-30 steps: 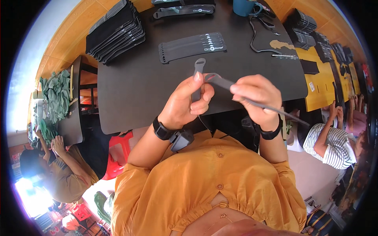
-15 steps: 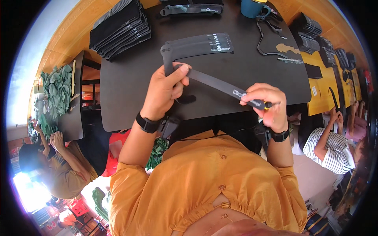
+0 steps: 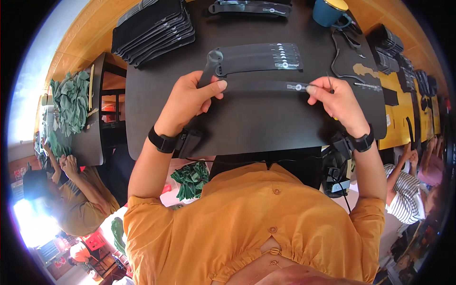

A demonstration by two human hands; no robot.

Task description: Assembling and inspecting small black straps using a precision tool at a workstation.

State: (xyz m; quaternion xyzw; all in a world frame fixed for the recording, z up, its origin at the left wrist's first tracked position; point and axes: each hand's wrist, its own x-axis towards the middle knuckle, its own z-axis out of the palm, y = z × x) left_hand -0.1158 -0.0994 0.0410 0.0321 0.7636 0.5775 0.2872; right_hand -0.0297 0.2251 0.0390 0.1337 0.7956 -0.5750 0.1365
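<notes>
The left hand [image 3: 192, 97] pinches a dark strap [image 3: 266, 86] between thumb and fingers, and the right hand [image 3: 339, 102] pinches its end with the white print. The strap runs straight across, at three o'clock from the left hand and nine o'clock from the right. A round-ended piece [image 3: 212, 66] pokes up from the left hand at one o'clock. On the surface [image 3: 266, 123], a flat row of straps [image 3: 259, 58] lies at two o'clock from that hand.
</notes>
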